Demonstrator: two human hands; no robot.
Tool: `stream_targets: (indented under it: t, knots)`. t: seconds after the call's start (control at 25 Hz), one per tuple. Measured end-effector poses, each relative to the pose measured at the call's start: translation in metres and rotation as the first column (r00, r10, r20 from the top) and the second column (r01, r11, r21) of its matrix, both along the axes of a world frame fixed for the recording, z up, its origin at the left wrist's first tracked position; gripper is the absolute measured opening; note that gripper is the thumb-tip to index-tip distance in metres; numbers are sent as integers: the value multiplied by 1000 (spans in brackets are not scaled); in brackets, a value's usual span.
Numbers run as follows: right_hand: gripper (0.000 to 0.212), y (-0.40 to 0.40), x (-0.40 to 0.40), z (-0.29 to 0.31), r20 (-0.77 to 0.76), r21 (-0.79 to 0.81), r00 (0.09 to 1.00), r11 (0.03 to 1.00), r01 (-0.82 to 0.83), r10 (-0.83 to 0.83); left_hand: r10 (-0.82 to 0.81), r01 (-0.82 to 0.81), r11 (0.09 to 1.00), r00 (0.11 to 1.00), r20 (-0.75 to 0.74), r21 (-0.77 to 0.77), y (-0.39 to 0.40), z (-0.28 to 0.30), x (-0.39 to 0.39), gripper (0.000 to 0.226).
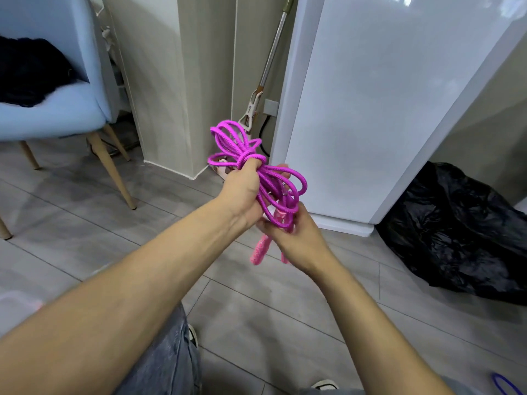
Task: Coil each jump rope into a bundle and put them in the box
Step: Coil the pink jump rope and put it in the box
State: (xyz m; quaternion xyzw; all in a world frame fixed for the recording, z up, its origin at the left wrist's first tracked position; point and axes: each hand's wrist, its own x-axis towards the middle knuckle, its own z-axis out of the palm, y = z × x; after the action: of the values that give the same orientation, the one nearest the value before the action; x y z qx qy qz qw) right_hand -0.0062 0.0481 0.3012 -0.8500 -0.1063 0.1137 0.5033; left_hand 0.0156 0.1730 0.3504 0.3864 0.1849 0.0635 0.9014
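Observation:
A magenta jump rope (pixel 236 143) is coiled into a bundle of several loops, with a few turns wrapped round its middle. My left hand (pixel 242 192) grips the bundle at that wrapped middle, loops sticking out above and to the right. My right hand (pixel 293 232) holds the lower end of the coil where the pink handles (pixel 259 250) hang down below the fingers. A loop of a blue rope (pixel 506 384) shows at the bottom right corner. At the left edge lies a pale translucent box (pixel 17 305), only partly seen.
A light blue chair (pixel 54 109) with dark clothing stands at the left. A mop (pixel 256 104) leans in the corner by the beige wall. A white cabinet (pixel 385 109) and a black plastic bag (pixel 456 232) fill the right side. Grey floor tiles lie below.

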Motion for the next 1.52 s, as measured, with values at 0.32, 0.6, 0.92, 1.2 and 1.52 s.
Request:
stream_targets:
  t: [0.32,0.6,0.92,1.2,1.52]
  knots:
    - [21,-25,21,27,90,117,991,989,90,-101,-42,292,721,924,-380,629,30,-5,-1,20]
    - [28,-60,19,53,-165,194,984,981,-29,62,-681,416,111,693,-236,902,29,-16,-2,93]
    - [41,-70,19,56,-131,158,974,974,-163,184,-754,557,255,626,-197,791,8,-15,-18,26]
    - [33,-91,35,52,166,-214,974,970,-118,155,-587,419,379,798,-136,825,12,-3,-17,18]
    - [39,-113,43,56,303,-298,948,955,-2,96,-508,353,473,858,-77,807,19,-3,-5,24]
